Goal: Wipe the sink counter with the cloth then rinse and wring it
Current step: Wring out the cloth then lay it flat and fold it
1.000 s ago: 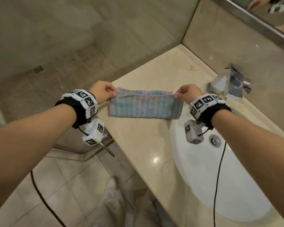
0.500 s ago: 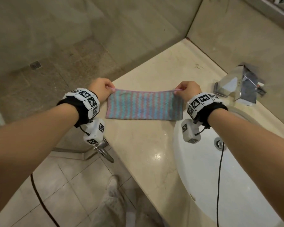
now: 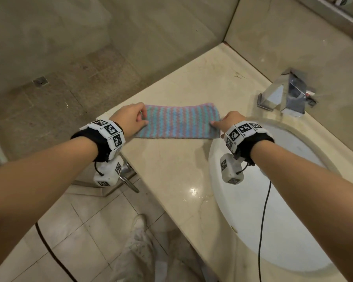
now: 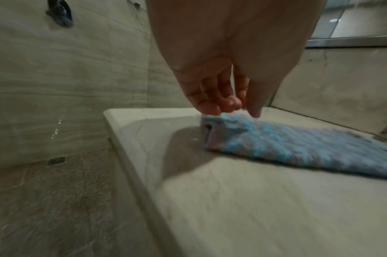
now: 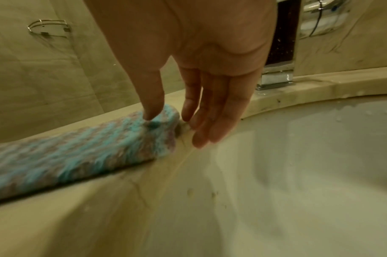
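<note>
cloth flat on beige counter by sink; left hand pinches, right hand presses straight-fingered.

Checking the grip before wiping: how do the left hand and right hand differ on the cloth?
Left hand curls its fingers and pinches the left end of the cloth; right hand has straight fingers, only its thumb pressing the right end. Left hand is over the counter; right hand's fingers reach the edge of the sink. Both touch the cloth, which lies flat.

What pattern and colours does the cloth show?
The cloth has narrow stripes of light blue and pinkish purple; clearest in the head view.
</note>
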`<state>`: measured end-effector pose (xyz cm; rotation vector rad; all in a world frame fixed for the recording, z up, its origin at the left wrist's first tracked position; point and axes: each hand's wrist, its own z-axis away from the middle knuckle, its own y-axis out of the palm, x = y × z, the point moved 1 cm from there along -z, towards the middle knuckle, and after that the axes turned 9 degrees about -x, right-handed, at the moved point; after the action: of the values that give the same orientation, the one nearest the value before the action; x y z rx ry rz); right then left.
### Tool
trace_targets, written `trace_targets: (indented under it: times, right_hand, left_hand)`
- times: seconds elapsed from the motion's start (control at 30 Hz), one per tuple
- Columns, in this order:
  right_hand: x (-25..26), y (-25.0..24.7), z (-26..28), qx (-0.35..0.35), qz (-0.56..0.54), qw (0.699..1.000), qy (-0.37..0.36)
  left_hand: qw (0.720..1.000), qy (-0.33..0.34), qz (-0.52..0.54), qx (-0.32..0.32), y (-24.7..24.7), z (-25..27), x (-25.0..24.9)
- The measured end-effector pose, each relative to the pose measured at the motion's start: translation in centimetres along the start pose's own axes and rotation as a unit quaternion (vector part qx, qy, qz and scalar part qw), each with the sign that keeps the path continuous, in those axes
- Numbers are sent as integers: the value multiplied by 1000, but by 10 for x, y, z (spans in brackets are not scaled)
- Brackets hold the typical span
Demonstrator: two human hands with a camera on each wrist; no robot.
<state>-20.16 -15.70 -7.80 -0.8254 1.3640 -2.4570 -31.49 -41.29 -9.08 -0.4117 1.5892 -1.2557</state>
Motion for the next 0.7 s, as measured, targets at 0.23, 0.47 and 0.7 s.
trace_targets:
  times: [0.23, 0.47, 0.7]
  right_hand:
    - [-23, 14, 3, 61, -85, 993, 61]
    - [-20, 11, 15, 114, -181, 971, 107]
    - [-10, 1, 11, 81, -278, 952, 102]
  left_hand:
    - [998, -32, -33, 34, 6, 18, 10]
    - [998, -50, -16, 18, 2, 17, 5]
    - [996, -60, 65, 2, 11, 16, -20]
